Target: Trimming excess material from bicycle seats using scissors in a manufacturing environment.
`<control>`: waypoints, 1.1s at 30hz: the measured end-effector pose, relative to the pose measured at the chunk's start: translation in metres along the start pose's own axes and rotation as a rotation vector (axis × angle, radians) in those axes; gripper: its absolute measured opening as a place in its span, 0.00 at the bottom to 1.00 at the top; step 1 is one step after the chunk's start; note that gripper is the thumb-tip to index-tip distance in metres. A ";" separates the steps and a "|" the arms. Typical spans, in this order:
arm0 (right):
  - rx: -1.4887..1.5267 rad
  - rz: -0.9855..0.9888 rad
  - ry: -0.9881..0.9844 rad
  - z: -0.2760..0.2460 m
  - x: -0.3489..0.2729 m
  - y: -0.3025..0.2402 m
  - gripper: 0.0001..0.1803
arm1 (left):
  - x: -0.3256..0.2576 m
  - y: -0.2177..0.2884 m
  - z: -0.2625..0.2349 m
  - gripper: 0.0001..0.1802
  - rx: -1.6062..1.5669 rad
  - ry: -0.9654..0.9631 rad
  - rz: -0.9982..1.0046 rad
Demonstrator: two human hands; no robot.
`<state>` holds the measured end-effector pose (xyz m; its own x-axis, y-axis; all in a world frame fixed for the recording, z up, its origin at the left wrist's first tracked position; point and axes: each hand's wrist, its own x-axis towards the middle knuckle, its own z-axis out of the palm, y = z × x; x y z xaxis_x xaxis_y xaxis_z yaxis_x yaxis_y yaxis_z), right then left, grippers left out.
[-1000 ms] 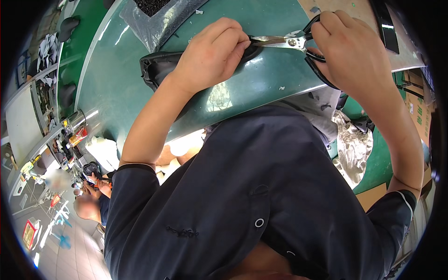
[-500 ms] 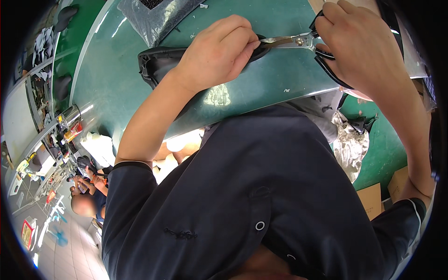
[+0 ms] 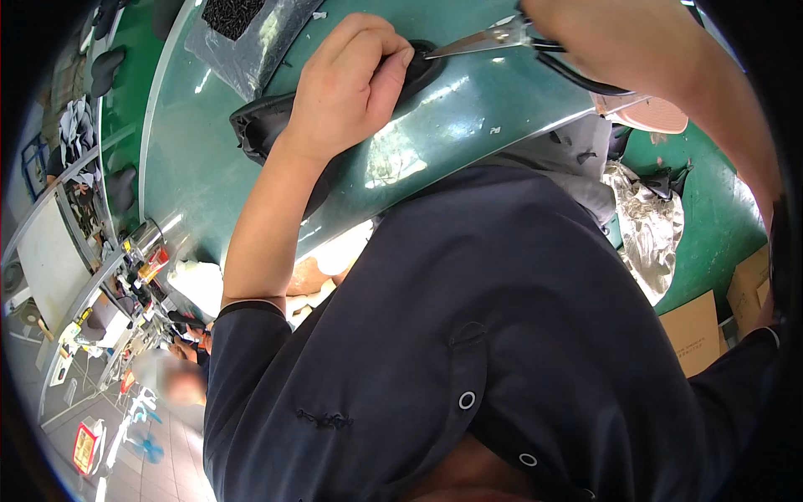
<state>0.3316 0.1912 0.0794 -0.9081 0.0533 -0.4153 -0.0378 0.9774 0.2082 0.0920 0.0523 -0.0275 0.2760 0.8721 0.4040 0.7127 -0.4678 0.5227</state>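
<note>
A soft black piece, leather-like with a gathered end [image 3: 261, 125], lies across the green table under my left hand [image 3: 351, 92]. My left thumb and fingertips pinch it near its rounded far end, which sticks out past them to the right. My right hand [image 3: 619, 42] is closed round the black handles of a pair of scissors [image 3: 489, 38]. The scissors' metal blades point left, looking nearly closed, with their tips at the rounded end beside my left fingertips. Part of my right hand runs out of the top of the view.
A clear plastic bag [image 3: 251, 50] with small black bits lies at the far left of the green table [image 3: 468, 142]. Crumpled silvery sheeting [image 3: 648, 226] and cardboard boxes [image 3: 690, 330] are below right. Another person [image 3: 188, 376] is at the left, among cluttered benches.
The view has shifted. The scissors have pulled back slightly from my left fingertips, with their tips now at the black piece's rounded end. Both hands keep their grip.
</note>
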 end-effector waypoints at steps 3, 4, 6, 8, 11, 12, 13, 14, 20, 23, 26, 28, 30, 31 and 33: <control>0.058 0.062 0.310 0.022 -0.021 0.002 0.11 | -0.003 0.001 -0.001 0.04 -0.004 0.008 0.028; 0.069 0.101 0.319 0.024 -0.024 0.002 0.11 | -0.002 0.000 0.000 0.04 -0.035 0.009 -0.008; 0.092 0.181 0.340 0.026 -0.031 0.002 0.12 | 0.000 0.002 -0.001 0.05 -0.060 0.010 -0.039; 0.115 0.265 0.364 0.028 -0.037 0.001 0.14 | 0.001 0.006 -0.003 0.04 -0.076 -0.024 -0.085; 0.174 0.343 0.394 0.032 -0.038 -0.005 0.14 | 0.003 0.015 -0.011 0.08 0.025 -0.105 -0.070; 0.221 0.375 0.405 0.034 -0.038 -0.007 0.14 | 0.005 0.018 -0.013 0.10 0.107 -0.144 -0.045; 0.300 0.457 0.221 0.029 -0.039 -0.007 0.14 | 0.006 0.022 -0.013 0.12 0.159 -0.159 -0.008; 0.304 0.454 0.227 0.026 -0.036 -0.009 0.14 | 0.008 0.027 -0.013 0.12 0.164 -0.163 -0.011; 0.493 0.556 0.226 0.022 -0.033 -0.013 0.18 | 0.002 0.033 -0.009 0.11 0.384 -0.255 0.030; 0.510 0.506 0.290 0.020 -0.032 -0.014 0.21 | -0.004 0.025 -0.002 0.09 0.336 -0.084 -0.002; 0.484 0.436 0.360 0.016 -0.026 -0.014 0.21 | -0.005 0.015 -0.003 0.08 0.224 -0.053 -0.043; 0.474 0.356 0.360 0.018 -0.021 -0.014 0.21 | -0.003 0.012 -0.003 0.11 0.105 -0.021 -0.053; 0.474 0.324 0.379 0.021 -0.015 -0.013 0.21 | -0.003 0.010 -0.005 0.10 0.086 -0.027 -0.053; 0.469 0.292 0.390 0.023 -0.011 -0.012 0.21 | -0.003 0.009 -0.005 0.09 0.060 -0.026 -0.053; 0.458 0.227 0.410 0.025 -0.003 -0.010 0.21 | -0.004 0.009 -0.007 0.09 0.050 -0.022 -0.070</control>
<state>0.3452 0.1859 0.0568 -0.9613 0.2749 -0.0155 0.2729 0.9440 -0.1852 0.0927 0.0432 -0.0192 0.2381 0.9058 0.3504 0.7620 -0.3979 0.5108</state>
